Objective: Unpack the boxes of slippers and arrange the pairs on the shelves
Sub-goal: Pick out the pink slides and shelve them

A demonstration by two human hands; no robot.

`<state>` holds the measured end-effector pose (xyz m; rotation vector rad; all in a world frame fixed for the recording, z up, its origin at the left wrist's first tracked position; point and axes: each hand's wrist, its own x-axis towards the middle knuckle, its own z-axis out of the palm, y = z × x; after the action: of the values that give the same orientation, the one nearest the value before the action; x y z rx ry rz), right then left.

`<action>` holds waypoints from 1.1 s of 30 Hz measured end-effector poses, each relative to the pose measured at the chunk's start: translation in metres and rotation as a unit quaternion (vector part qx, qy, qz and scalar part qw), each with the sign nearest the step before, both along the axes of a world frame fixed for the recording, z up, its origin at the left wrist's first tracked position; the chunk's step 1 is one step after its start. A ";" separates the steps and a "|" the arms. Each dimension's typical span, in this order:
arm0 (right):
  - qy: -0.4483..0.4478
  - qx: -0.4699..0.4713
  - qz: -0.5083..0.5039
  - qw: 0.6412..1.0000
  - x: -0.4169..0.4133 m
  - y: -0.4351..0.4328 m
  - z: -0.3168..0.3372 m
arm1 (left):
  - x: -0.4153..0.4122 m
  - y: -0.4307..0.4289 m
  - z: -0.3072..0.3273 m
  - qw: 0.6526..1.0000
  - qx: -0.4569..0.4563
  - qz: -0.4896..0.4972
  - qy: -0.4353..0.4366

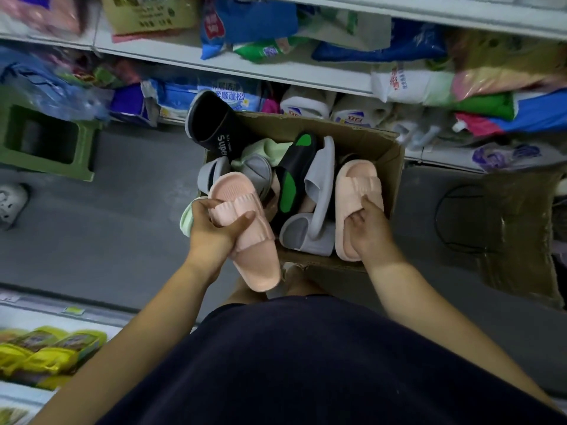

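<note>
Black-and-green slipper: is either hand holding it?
No, the black-and-green slipper lies in the box; left hand grips the left pink slipper, right hand the right pink slipper.

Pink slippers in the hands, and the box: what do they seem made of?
The pink slipper in the left hand and its mate in the right hand look like soft moulded foam or rubber, matt: thick one-piece soles, ribbed straps, no visible stitching. The box looks like plain brown cardboard, dull, with creased walls.
</note>
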<state>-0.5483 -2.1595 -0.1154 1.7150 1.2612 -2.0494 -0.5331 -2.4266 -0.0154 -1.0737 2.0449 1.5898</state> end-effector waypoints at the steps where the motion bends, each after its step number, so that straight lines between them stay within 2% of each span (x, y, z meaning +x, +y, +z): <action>1: -0.030 0.013 -0.012 0.999 0.000 -0.003 0.001 | 0.001 -0.004 0.002 1.000 -0.001 0.015 0.001; 3: -0.061 0.085 0.028 0.994 -0.001 -0.014 0.014 | 0.002 -0.010 0.008 0.999 -0.003 0.053 0.008; 4: -0.042 0.103 0.040 0.993 0.003 -0.021 0.020 | 0.001 -0.014 0.011 0.997 -0.004 0.073 0.015; 7: 0.042 0.068 0.124 0.989 0.007 -0.053 0.046 | 0.000 -0.028 0.015 0.993 -0.008 0.112 0.031; 9: 0.077 0.056 0.252 0.963 0.001 -0.077 0.045 | 0.000 -0.038 0.014 0.992 -0.014 0.121 0.033; 11: 0.090 0.085 0.420 0.899 -0.017 -0.101 0.036 | 0.000 -0.049 0.008 0.991 -0.023 0.126 0.027; 15: 0.092 0.126 0.626 0.764 -0.065 -0.132 -0.004 | 0.007 -0.068 -0.016 0.994 -0.066 0.085 0.024; 20: 0.102 0.255 0.797 0.537 -0.114 -0.143 -0.076 | 0.012 -0.078 -0.047 0.988 -0.124 0.059 0.074; 23: 0.060 0.340 0.833 0.432 -0.117 -0.156 -0.102 | 0.009 -0.082 -0.056 0.985 -0.136 0.059 0.092; 25: 0.005 0.398 0.825 0.401 -0.110 -0.163 -0.106 | 0.009 -0.083 -0.059 0.984 -0.141 0.049 0.101; 29: -0.049 0.433 0.803 0.407 -0.099 -0.163 -0.113 | 0.010 -0.078 -0.060 0.982 -0.136 0.055 0.114; 33: -0.062 0.495 0.791 0.354 -0.103 -0.159 -0.134 | 0.014 -0.074 -0.061 0.982 -0.135 0.051 0.118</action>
<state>-0.6511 -2.3188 -0.2493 -0.1122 2.4796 0.1982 -0.5195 -2.5010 -0.0768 -1.1447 2.4568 1.5847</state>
